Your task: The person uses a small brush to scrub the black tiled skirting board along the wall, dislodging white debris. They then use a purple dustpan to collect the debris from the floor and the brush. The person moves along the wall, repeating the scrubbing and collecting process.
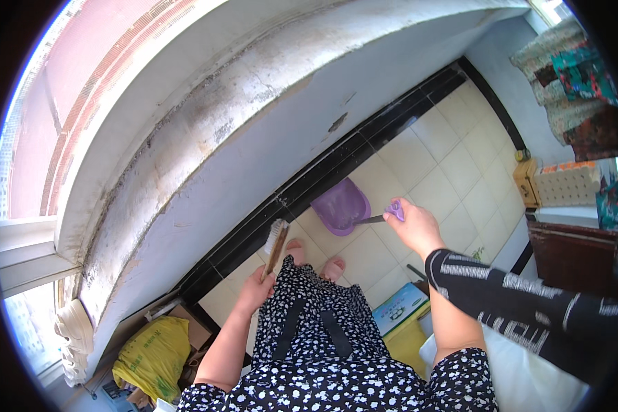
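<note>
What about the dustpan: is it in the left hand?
No, the right hand holds the dustpan, while the left hand holds a brush.

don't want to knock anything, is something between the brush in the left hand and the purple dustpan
Nothing visible stands between the brush and the dustpan; pale floor tile shows in the gap. The pink slippers lie just below it in view.
</note>
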The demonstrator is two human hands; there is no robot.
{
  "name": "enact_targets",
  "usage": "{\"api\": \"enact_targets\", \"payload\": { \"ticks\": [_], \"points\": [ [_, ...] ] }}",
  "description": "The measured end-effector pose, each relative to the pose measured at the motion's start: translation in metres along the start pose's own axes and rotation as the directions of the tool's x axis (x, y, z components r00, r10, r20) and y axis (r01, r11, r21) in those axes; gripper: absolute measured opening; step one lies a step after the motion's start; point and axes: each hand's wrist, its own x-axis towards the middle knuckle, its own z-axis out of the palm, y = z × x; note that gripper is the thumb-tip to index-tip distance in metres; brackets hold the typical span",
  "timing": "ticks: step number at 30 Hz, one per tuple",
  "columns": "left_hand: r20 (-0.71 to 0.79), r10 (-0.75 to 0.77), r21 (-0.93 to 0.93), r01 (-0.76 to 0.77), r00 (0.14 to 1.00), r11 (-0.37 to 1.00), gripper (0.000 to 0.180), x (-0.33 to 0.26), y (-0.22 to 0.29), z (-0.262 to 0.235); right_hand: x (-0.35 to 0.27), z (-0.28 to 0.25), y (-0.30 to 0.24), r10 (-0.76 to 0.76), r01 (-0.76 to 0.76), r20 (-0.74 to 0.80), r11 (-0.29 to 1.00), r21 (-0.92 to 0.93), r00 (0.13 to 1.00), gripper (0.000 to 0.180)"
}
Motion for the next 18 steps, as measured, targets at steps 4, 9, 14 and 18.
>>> {"api": "enact_targets", "payload": {
  "ticks": [4, 9, 14, 18],
  "points": [
    [-0.025, 0.012, 0.128, -0.009, 1.0, 0.992, 0.032, 0.006, 0.008, 0.013, 0.015, -0.023, 0.014, -0.037, 0.038, 0.007, 0.998, -0.051, 0.999, 0.039],
    [-0.065, -0.01, 0.141, 0.019, 0.998, 0.99, 0.04, 0.026, 0.022, 0.021, 0.028, -0.061, 0.044, 0.016, -0.016, 0.01, 1.0, 0.003, 1.0, 0.04],
    [-0.088, 0.017, 0.273, 0.008, 0.996, 0.962, 0.05, 0.061, 0.055, 0.035, 0.046, -0.1, 0.076, 0.048, -0.048, 0.008, 0.998, 0.033, 0.999, 0.039],
    [-0.19, 0.113, 0.388, -0.031, 0.975, 0.921, 0.047, 0.09, 0.067, 0.066, 0.065, -0.127, 0.103, -0.009, 0.009, 0.021, 1.0, 0.019, 1.0, 0.037]
  ]
}}
